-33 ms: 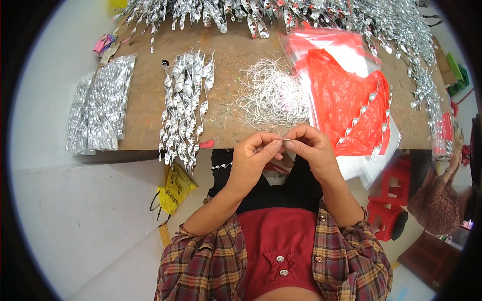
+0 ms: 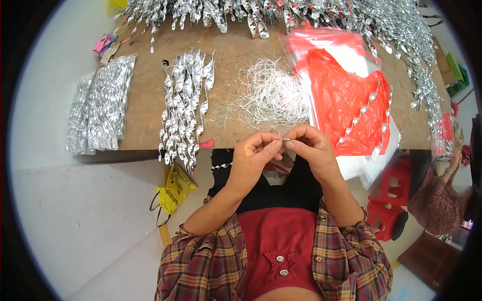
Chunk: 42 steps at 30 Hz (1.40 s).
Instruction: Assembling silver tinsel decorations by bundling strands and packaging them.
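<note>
My left hand (image 2: 255, 159) and my right hand (image 2: 314, 151) meet at the table's front edge, thumbs and forefingers pinched together. Between the fingertips shows a short bit of thin pale string (image 2: 286, 140); the rest of it is hidden by the fingers. Just beyond my hands lies a loose tangle of white string (image 2: 271, 95). Left of that, a bundle of twisted silver foil strips (image 2: 186, 100) hangs slightly over the edge. A red plastic bag (image 2: 334, 100), with two twisted silver strips (image 2: 355, 121) on it, lies right of the tangle.
Packed silver twists (image 2: 110, 103) in clear bags lie at the left edge of the brown table (image 2: 145, 95). A big heap of silver twists (image 2: 341, 12) covers the far side. Below stand a yellow bag (image 2: 176, 188) and red stools (image 2: 389, 200). Another person's arm (image 2: 453, 163) shows at right.
</note>
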Available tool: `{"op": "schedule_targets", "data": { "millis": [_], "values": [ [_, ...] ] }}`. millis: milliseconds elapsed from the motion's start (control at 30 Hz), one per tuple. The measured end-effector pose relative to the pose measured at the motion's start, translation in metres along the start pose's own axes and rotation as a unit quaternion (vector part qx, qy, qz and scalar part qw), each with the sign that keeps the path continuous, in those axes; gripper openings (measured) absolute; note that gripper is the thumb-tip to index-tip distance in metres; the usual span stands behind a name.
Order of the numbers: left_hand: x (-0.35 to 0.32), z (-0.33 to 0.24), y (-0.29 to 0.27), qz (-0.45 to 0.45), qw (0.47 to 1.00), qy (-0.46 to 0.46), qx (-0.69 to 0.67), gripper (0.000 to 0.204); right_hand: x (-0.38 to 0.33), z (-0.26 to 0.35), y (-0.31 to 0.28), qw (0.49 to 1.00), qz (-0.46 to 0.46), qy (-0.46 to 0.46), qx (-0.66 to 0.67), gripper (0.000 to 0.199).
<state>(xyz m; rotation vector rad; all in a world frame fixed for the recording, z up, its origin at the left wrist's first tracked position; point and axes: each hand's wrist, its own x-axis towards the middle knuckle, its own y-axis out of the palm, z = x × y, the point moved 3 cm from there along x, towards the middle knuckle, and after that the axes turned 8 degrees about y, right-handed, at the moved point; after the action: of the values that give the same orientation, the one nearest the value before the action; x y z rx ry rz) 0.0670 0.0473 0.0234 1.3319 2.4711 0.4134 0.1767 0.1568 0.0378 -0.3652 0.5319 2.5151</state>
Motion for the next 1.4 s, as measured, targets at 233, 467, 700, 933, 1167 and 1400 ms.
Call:
{"op": "schedule_targets", "data": {
  "millis": [233, 467, 700, 933, 1167, 1400],
  "values": [
    [0.000, 0.000, -0.001, 0.022, 1.000, -0.016, -0.005, 0.014, 0.004, -0.002, -0.007, 0.999, -0.041, -0.003, -0.033, 0.010],
    [0.000, -0.001, 0.002, 0.018, 0.983, 0.076, 0.163, 0.008, 0.002, 0.020, 0.005, 0.926, -0.045, -0.201, -0.317, 0.010],
    [-0.001, -0.004, 0.002, -0.006, 0.980, 0.085, 0.182, 0.009, -0.002, 0.020, 0.012, 0.863, -0.111, -0.287, -0.400, 0.009],
    [0.004, -0.003, -0.005, 0.032, 0.993, -0.080, -0.074, 0.014, -0.001, 0.018, 0.006, 0.912, -0.065, -0.260, -0.310, 0.008],
    [0.003, -0.007, -0.006, 0.046, 0.995, -0.067, -0.056, 0.011, -0.002, 0.019, -0.001, 0.899, -0.042, -0.289, -0.326, 0.011],
    [0.000, -0.008, -0.002, 0.044, 0.995, -0.065, -0.065, 0.009, 0.001, 0.008, 0.001, 0.909, -0.065, -0.270, -0.310, 0.011]
  ]
}}
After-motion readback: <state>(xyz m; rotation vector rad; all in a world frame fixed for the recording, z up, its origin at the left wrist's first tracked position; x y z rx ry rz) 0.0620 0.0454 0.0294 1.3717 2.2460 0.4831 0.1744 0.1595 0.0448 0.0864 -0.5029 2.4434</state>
